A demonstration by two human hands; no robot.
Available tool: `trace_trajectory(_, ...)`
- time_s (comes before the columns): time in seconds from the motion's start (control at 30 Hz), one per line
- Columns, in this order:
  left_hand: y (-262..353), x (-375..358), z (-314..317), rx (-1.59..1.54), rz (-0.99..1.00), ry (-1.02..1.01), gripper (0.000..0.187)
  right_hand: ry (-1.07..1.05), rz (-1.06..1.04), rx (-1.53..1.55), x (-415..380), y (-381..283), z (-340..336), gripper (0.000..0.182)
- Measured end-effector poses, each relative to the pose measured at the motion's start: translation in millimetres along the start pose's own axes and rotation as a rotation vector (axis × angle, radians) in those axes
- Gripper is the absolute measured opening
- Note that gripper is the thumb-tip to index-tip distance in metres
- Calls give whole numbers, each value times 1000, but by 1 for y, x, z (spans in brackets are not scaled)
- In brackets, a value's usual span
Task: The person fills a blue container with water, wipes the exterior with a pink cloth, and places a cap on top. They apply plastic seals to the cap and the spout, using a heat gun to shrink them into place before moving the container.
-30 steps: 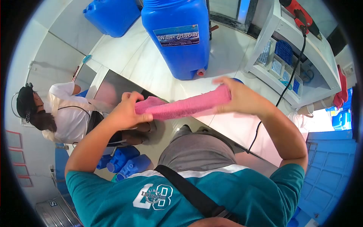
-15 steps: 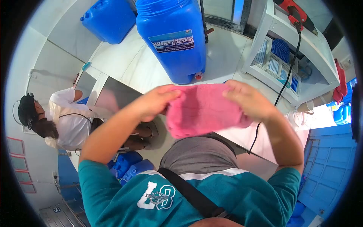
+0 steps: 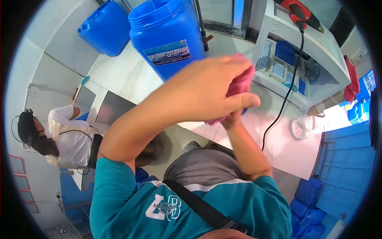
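A pink cloth (image 3: 241, 83) is bunched between my two hands, in front of the lower part of a blue water container (image 3: 167, 40) with an open top and a "Water Market" label. My left hand (image 3: 211, 85) lies over the cloth, its thumb and fingers wrapped round it. Beneath it, my right hand (image 3: 232, 119) is mostly hidden behind the left hand and the cloth, so its fingers do not show. A small blue part shows just beside the left thumb.
Another blue container (image 3: 105, 30) stands at the back left of the white counter (image 3: 278, 147). At the right are a white shelf (image 3: 322, 51) with baskets, a red heat tool (image 3: 298, 12) and its black cable (image 3: 284, 99). A person (image 3: 73, 135) is at the left.
The cloth was stretched between both hands and is now bunched up. My left hand has moved right and over it, and my right hand has moved in beneath. The view has shifted slightly.
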State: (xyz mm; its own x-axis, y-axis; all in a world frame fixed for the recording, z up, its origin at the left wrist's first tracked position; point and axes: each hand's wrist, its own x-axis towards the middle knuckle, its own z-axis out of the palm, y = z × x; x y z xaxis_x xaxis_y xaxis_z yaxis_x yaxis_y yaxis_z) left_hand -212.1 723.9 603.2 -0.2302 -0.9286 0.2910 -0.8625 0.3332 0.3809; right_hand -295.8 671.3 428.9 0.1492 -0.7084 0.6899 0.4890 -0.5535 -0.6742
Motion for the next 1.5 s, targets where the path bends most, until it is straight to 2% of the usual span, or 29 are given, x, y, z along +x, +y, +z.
trace_trajectory(0.03,0,-1,-4,226,144,182,42,136,202,392,10,-7,13,64)
trace_trajectory(0.1,-7,-6,-42,35,78,371,35,-26,338,661,-7,64,14,66)
trace_trajectory(0.13,-30,-16,-53,-115,113,636,27,-82,371,394,-6,98,16,66)
trace_trajectory(0.17,-53,-23,-62,-193,120,859,23,-64,362,400,3,100,19,66)
trace_trajectory(0.2,-98,-33,-73,-109,88,1036,28,-63,593,614,17,98,26,66)
trace_trajectory(0.23,-142,-39,-78,-238,11,1049,34,-69,828,829,28,100,32,66)
trace_trajectory(0.27,-175,-41,-76,-367,-70,1061,40,-241,583,524,24,130,39,68)
trace_trajectory(0.3,-196,-39,-67,-491,-88,1019,48,-239,578,527,30,122,41,68)
trace_trajectory(0.37,-220,-35,-56,-619,-105,973,56,-342,-8,74,59,70,45,70)
trace_trajectory(0.43,-231,-35,-47,-1153,-341,856,66,-289,-402,-98,123,38,60,71)
trace_trajectory(0.47,-223,-31,-45,-1209,-431,886,69,-289,-394,-98,149,45,66,71)
trace_trajectory(0.53,-225,-31,-45,-1157,-420,872,69,-409,316,222,202,78,73,72)
trace_trajectory(0.6,-224,-34,-45,-1098,-415,847,67,-484,423,582,204,153,68,76)
trace_trajectory(0.67,-223,-33,-43,-1054,-404,859,67,-176,780,808,148,190,64,72)
trace_trajectory(0.7,-222,-32,-41,-1006,-385,870,68,-170,777,808,113,203,57,72)
trace_trajectory(0.8,-217,-29,-39,-1053,-456,984,67,-339,493,-172,17,212,33,70)
trace_trajectory(0.83,-217,-28,-40,-1049,-448,978,67,-331,486,-169,20,182,36,70)
trace_trajectory(0.9,-220,-33,-39,-1103,-505,1018,67,-255,113,-76,72,79,46,57)
trace_trajectory(0.97,-219,-34,-38,-1064,-476,1024,66,-298,-13,-56,145,54,61,57)
trace_trajectory(1.03,-215,-39,-34,-1151,-387,986,58,-564,340,312,216,68,62,58)
trace_trajectory(1.1,-227,-50,-32,-1162,-358,946,59,-591,484,377,255,180,85,63)
trace_trajectory(1.13,-231,-54,-32,-1115,-312,919,59,-584,493,382,244,187,84,63)
trace_trajectory(1.17,-236,-56,-32,-1068,-257,899,59,-467,581,547,229,185,82,71)
trace_trajectory(1.2,-241,-59,-30,-1189,-95,800,59,-349,666,709,211,182,78,80)
trace_trajectory(1.27,-242,-61,-26,-1168,-139,856,59,-249,977,613,157,183,52,82)
trace_trajectory(1.3,-243,-60,-25,-1145,-178,905,59,-229,1089,663,137,155,41,82)
trace_trajectory(1.33,-245,-61,-25,-1241,-83,839,59,-208,1202,711,121,129,33,83)
trace_trajectory(1.43,-241,-59,-25,-1231,-106,827,59,-140,1183,629,84,134,27,82)
trace_trajectory(1.5,-246,-60,-24,-1215,-60,786,59,-313,478,64,121,73,35,72)
